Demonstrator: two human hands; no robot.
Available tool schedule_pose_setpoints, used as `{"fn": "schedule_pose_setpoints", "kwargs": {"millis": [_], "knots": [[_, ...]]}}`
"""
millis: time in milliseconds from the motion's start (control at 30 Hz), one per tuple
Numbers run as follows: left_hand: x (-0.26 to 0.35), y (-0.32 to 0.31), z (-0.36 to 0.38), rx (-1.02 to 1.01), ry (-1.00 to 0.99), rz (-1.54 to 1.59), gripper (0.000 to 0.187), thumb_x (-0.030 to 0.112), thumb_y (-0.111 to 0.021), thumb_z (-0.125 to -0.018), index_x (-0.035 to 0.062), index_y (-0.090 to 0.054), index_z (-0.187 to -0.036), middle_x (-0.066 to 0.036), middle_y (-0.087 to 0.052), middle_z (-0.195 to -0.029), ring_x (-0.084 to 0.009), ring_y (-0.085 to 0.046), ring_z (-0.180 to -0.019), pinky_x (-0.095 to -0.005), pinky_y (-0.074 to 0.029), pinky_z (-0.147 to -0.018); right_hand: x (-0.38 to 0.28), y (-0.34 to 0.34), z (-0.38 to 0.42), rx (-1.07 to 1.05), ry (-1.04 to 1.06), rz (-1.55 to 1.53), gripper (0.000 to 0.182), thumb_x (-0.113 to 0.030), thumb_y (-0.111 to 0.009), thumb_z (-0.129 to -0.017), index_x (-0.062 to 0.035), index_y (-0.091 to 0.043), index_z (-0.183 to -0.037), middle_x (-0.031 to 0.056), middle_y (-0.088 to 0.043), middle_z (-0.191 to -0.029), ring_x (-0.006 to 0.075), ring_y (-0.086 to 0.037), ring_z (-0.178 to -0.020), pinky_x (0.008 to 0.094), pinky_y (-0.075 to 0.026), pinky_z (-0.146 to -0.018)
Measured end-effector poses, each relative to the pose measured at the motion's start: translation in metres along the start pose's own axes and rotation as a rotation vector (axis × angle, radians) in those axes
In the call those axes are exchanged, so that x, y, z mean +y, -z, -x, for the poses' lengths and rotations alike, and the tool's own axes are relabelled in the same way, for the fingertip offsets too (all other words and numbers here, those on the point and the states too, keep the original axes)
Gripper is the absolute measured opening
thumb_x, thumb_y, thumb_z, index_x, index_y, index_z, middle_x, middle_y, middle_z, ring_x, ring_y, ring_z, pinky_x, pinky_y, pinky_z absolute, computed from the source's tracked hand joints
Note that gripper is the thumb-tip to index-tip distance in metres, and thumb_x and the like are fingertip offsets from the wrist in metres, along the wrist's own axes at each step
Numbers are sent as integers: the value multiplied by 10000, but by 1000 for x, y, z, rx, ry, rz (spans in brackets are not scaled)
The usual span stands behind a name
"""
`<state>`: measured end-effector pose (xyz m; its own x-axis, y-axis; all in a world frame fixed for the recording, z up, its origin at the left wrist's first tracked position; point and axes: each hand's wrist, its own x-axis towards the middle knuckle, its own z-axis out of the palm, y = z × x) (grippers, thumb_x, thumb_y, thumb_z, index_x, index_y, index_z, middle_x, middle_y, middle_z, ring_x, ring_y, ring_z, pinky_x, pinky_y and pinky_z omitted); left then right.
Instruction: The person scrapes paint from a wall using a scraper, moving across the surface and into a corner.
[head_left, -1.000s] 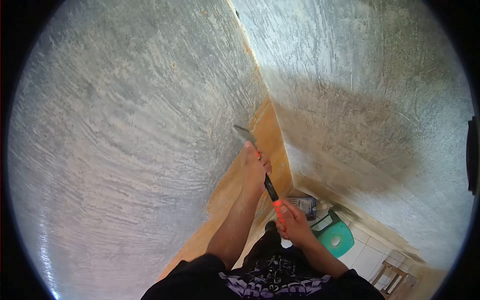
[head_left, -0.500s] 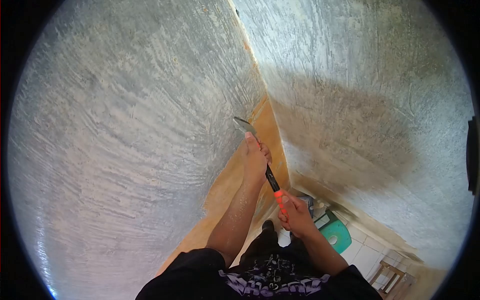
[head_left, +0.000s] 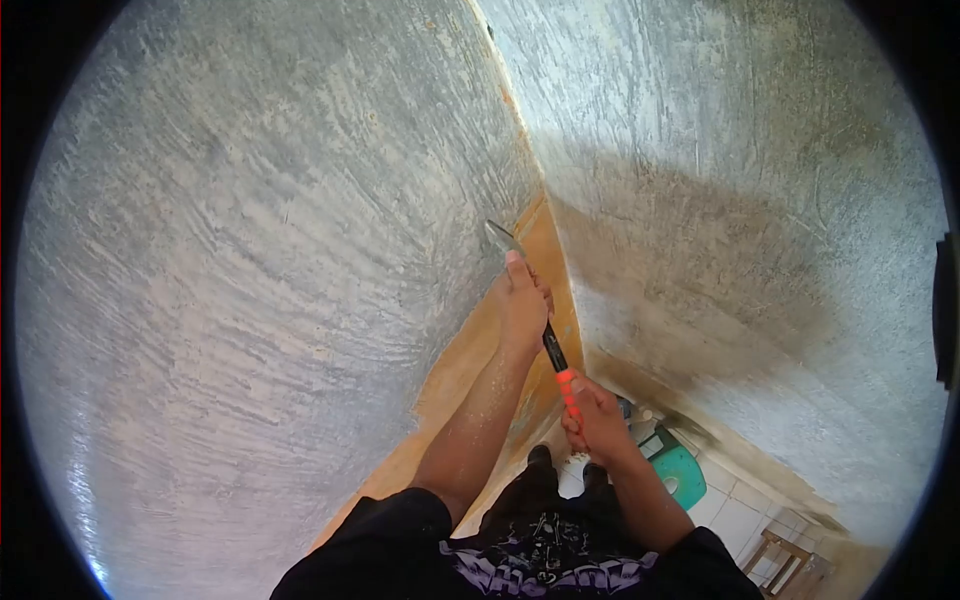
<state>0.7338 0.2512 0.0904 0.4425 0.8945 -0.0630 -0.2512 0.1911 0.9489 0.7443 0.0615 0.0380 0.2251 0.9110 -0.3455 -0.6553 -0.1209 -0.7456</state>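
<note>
A long-handled scraper has a metal blade [head_left: 503, 237], a black shaft [head_left: 554, 348] and an orange-red grip [head_left: 568, 390]. My left hand [head_left: 524, 312] is wrapped round its upper part just below the blade, thumb stretched along it toward the blade. Lower down, my right hand [head_left: 598, 425] is closed around the orange grip. The blade lies at the rough grey wall [head_left: 260, 300], close to the upper tip of the orange-tan painted area [head_left: 470, 350]; whether its edge touches is hard to tell. Pale specks dot my left forearm.
A second grey wall [head_left: 700, 90] meets the first in a corner on the right, with a broad shadow across it. Below are a green plastic stool [head_left: 682, 473], a wooden frame-like piece [head_left: 780, 562] and white floor tiles [head_left: 730, 518]. My feet stand near the corner.
The scraper and both hands have shifted a little up and right in view, the blade slightly up along the wall. My view has shifted slightly too. Both hands keep their hold.
</note>
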Motion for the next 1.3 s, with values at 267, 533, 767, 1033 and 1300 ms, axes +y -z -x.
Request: {"fn": "schedule_pose_setpoints", "kwargs": {"millis": [267, 533, 767, 1033, 1300], "knots": [[-2, -1, 4, 51, 12, -11, 482, 561, -360, -1016, 135, -392, -793, 30, -348, -550, -92, -351, -430, -257, -303, -402, 4, 6, -1, -24, -2, 12, 456, -411, -454, -1030, -136, -467, -1394, -5, -422, -598, 77, -351, -407, 231, -294, -364], [-7, -2, -4, 15, 13, -45, 477, 562, -360, -1015, 131, -417, -818, 35, -351, -557, -91, -347, -435, -260, -300, -407, 7, 0, -5, 52, -25, -30, 471, -405, -467, -1027, -156, -456, -1427, -21, -401, -607, 72, -349, -435, 228, -321, -404], [-5, -5, -12, -35, 24, 15, 462, 547, -361, -1021, 123, -429, -852, 27, -368, -585, -98, -366, -456, -256, -306, -422, -2, 4, -9, 45, -38, -23, 461, -417, -458, -1028, -154, -458, -1407, -11, -415, -608, 70, -354, -431, 220, -301, -381], [2, -4, -11, -30, 14, 36, 473, 558, -360, -1018, 123, -433, -849, 29, -363, -587, -93, -357, -455, -255, -297, -424, -9, 0, -4, 5, 15, 29, 425, -413, -427, -1038, -132, -476, -1352, 1, -424, -603, 70, -341, -409, 218, -281, -365], [-2, 1, -7, -9, 31, 3, 474, 558, -360, -1018, 130, -429, -827, 34, -339, -565, -90, -328, -430, -262, -284, -407, -5, -9, 4, 35, -11, 23, 442, -396, -406, -1045, -99, -471, -1366, 4, -431, -606, 77, -344, -400, 218, -289, -366]]}}
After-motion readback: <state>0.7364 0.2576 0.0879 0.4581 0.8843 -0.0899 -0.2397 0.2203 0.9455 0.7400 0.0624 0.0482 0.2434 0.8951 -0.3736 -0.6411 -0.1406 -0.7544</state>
